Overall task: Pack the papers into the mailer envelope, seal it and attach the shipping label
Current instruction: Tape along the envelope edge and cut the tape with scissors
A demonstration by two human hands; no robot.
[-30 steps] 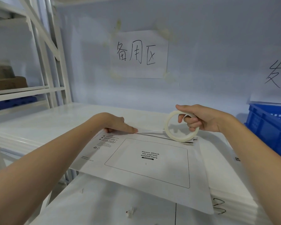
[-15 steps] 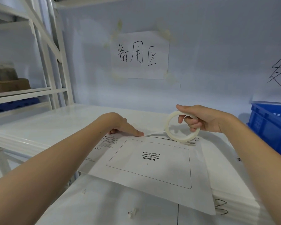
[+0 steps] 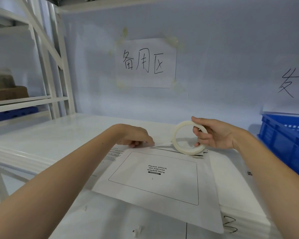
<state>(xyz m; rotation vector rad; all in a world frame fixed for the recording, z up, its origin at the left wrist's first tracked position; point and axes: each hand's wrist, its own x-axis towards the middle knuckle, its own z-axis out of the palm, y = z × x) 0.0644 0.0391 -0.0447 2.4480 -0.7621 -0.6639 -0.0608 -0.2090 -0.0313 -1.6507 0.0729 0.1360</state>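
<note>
White mailer [image 3: 155,180] flat on table [image 3: 62,135], left hand [image 3: 136,137] fingers pressing tape strip at its top edge, right hand [image 3: 212,133] fingers grasping tape roll [image 3: 188,138]

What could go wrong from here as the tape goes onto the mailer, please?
1. The mailer overhangs the shelf edge, so it may slide.
2. The left hand pins only one end of the strip; it might wrinkle.
3. The right hand holds the roll tilted, so tape could run crooked.

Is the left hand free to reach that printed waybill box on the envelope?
Probably yes. The left hand rests at the mailer envelope's top edge, nothing lies over the waybill box, and the right hand holds the tape roll aside.
</note>
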